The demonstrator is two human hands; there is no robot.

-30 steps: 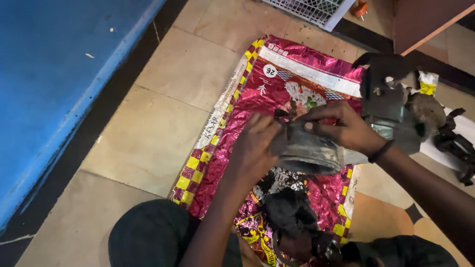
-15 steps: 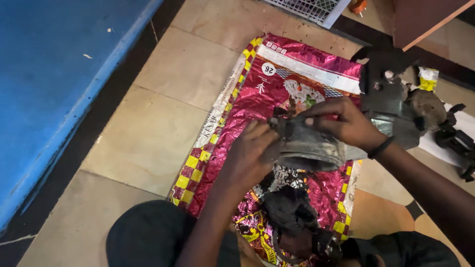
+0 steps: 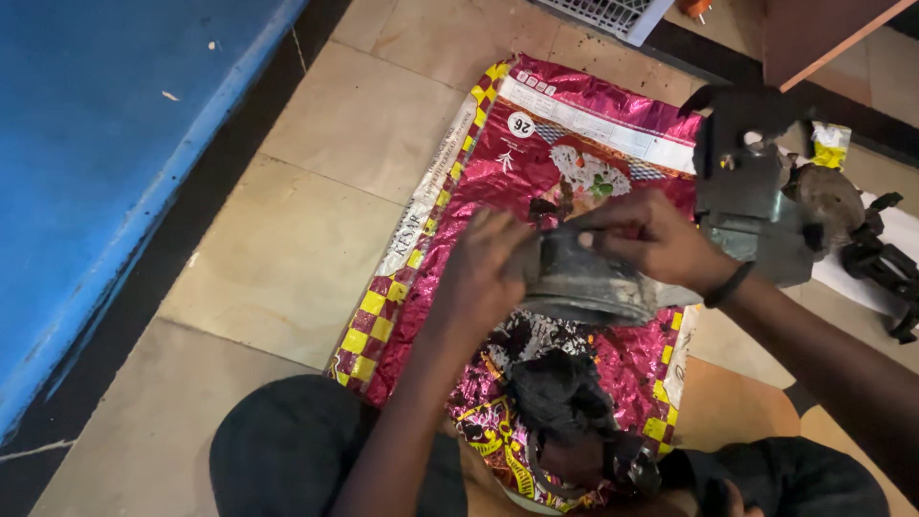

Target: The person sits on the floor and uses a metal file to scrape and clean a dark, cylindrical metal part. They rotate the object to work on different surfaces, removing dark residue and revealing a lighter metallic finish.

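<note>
Two hands meet over one grimy grey metal part (image 3: 584, 278) in the head view, holding it just above the middle of a shiny magenta sack (image 3: 584, 144) spread flat on the tiled floor (image 3: 316, 230). The left hand (image 3: 483, 278) is cupped against the part's left end, fingers curled round it, while the right hand (image 3: 651, 239) lies over the top with its fingertips pinched together on the upper edge; a dark band sits on that wrist. The part looks round and ribbed along its lower rim, though how it is built is hard to tell under the dirt. Just beside the right hand, on the sack's right edge, stands a larger grey metal housing (image 3: 756, 206) with a dark bracket on top, and a round rusty piece (image 3: 828, 196) touches its right side. Farther right, black fittings (image 3: 885, 268) rest on a white sheet. Below the hands a dark crumpled rag (image 3: 560, 393) lies on the sack, near the person's knees. A blue surface (image 3: 105, 163) fills the left side, and a white grille (image 3: 608, 14) shows at the top edge.
</note>
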